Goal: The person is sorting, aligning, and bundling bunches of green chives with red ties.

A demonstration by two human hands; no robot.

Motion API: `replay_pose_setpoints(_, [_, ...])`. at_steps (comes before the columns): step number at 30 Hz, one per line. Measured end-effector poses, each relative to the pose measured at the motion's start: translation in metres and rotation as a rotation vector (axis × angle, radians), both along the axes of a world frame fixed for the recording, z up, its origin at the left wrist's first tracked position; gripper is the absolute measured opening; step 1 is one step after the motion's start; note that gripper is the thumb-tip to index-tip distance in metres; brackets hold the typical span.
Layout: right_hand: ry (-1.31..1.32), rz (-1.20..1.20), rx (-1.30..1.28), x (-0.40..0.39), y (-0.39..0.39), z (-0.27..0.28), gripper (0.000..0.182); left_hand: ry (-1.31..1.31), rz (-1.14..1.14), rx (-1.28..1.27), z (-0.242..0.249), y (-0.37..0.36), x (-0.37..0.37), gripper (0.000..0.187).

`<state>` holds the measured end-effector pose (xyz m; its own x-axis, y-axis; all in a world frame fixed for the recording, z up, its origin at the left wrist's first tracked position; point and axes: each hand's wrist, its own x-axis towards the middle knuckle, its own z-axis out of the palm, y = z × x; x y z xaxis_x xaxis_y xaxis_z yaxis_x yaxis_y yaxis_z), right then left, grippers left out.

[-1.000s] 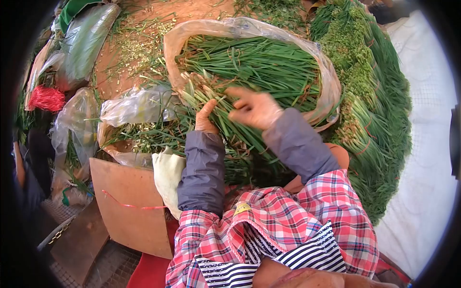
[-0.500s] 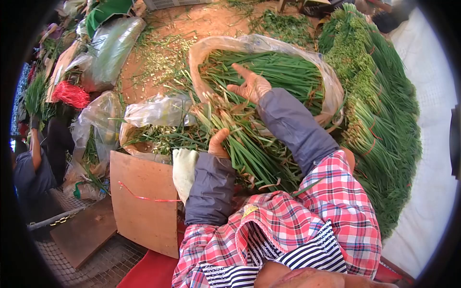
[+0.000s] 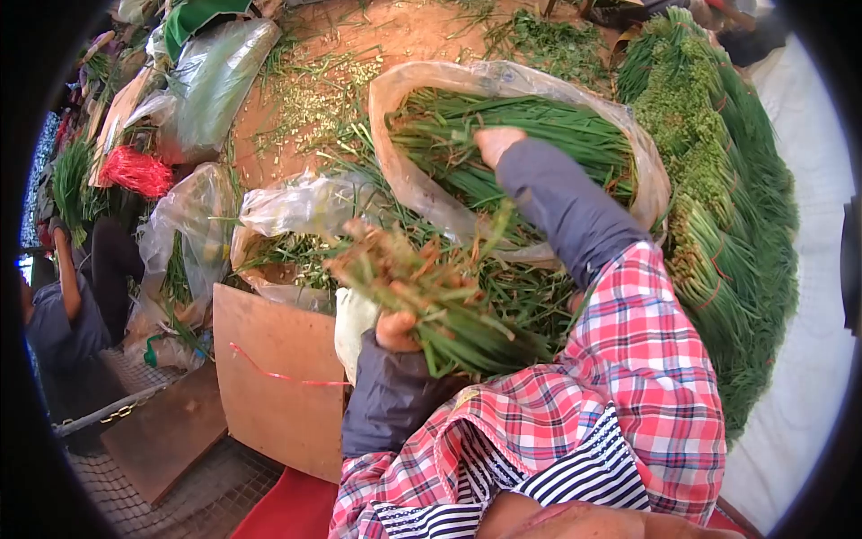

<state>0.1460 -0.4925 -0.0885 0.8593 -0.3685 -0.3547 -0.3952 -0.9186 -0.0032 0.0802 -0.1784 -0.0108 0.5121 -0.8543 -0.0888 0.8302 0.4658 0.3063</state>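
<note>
A loose bunch of green stalks (image 3: 467, 323) with brownish ends is held by my left hand (image 3: 397, 331), whose fingers wrap round it near my lap. My right hand (image 3: 499, 144) reaches into a large clear plastic bag (image 3: 386, 112) full of long green stalks (image 3: 557, 135). The fingers of that hand are hidden among the stalks, so their grip cannot be made out. More loose stalks and leaves lie between the bag and the held bunch.
Tied green bundles (image 3: 718, 225) are piled at the right beside a white sheet (image 3: 817, 269). A brown board (image 3: 274, 382) stands left of my lap. Plastic bags and red ties (image 3: 135, 172) lie at the left. Another person's arm (image 3: 68, 269) shows at the far left.
My left hand has closed round the bunch and lifted it closer to my lap. My right hand, open above the bag earlier, has moved down into the stalks.
</note>
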Motion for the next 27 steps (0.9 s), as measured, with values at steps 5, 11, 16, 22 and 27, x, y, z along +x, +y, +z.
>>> replay_pose_setpoints(5, [0.079,0.014,-0.006,0.003,-0.045,0.037,0.063,-0.106,0.169,-0.126,0.002,0.038,-0.009,0.082])
replay_pose_setpoints(11, [-0.336,-0.124,1.345,-0.078,0.017,0.097,0.086,0.146,0.243,0.065,0.022,0.025,-0.014,0.067])
replay_pose_setpoints(16, [0.327,-0.513,2.030,-0.208,0.142,0.074,0.062,0.191,0.319,0.290,0.006,-0.011,-0.020,0.052])
replay_pose_setpoints(22, [0.461,-0.674,1.469,-0.224,0.140,0.142,0.032,0.245,0.043,0.275,0.010,-0.012,-0.077,0.064])
replay_pose_setpoints(27, [0.426,-0.394,1.387,-0.265,0.110,0.110,0.031,0.308,-0.542,0.390,-0.003,-0.001,-0.145,0.073])
